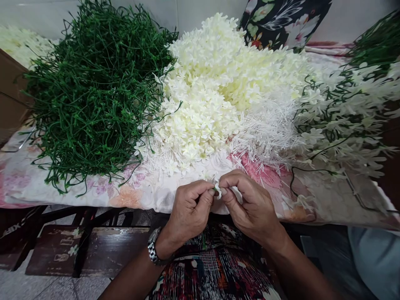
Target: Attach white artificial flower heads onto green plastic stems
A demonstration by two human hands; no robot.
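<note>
Reaches in with left forearm (137,263) from eight o'clock, right forearm (301,264) from four, taking fingertips (206,198) as dial centre. Pinches thumb against index finger on left hand (191,208) and right hand (253,208) alike, both pinches just beside each other. Points left index toward three, right toward nine. Turns backs of hands upward.

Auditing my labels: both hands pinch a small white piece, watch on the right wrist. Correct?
Wrong side: the head view shows the watch on the left wrist. The left hand and right hand do pinch a small white piece.
</note>
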